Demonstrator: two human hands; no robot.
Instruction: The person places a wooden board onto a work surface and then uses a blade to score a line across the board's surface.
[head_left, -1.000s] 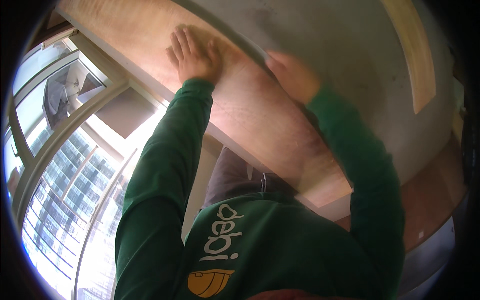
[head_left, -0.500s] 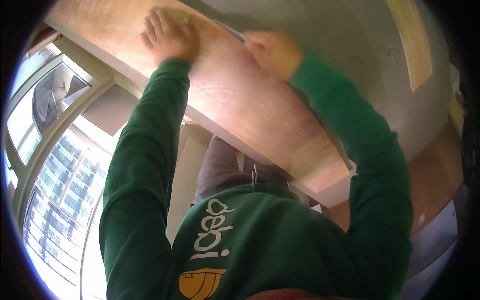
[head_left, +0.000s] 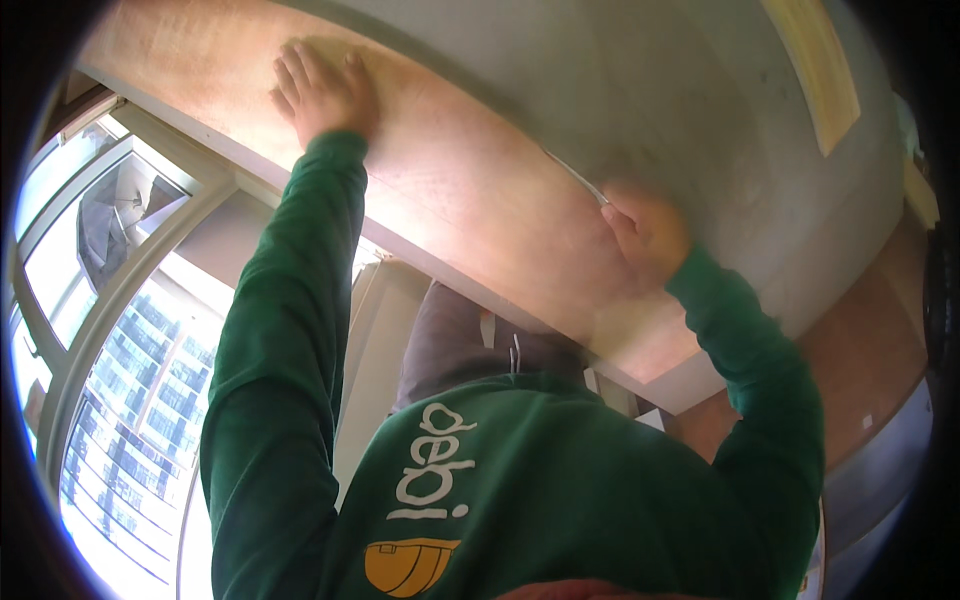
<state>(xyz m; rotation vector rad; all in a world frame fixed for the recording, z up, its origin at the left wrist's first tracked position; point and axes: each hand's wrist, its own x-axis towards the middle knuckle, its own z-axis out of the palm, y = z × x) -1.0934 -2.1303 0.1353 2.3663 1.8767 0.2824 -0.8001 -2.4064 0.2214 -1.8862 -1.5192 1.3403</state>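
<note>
A long light-wood board (head_left: 470, 215) with a pale near edge runs from the upper left to the lower right. My left hand (head_left: 325, 92) lies flat on its left part, fingers spread. At the board's far edge my right hand (head_left: 648, 232), slightly smeared by motion, is closed on a thin pale blade-like tool (head_left: 575, 175). The tool points to the upper left, along the line between the board and a grey surface (head_left: 640, 95). Any handle is hidden inside my fist, so I cannot tell the tool's exact kind.
A yellowish wooden strip (head_left: 825, 75) lies on the grey surface at the far right. White-framed windows (head_left: 140, 370) stand on the left, with buildings outside. My legs (head_left: 455, 345) are below the board's near edge. A brown floor (head_left: 850, 370) shows at the right.
My right hand has moved right and nearer to me along the board's far edge, with the thin tool in it. My left hand stays flat on the board; the view has shifted slightly.
</note>
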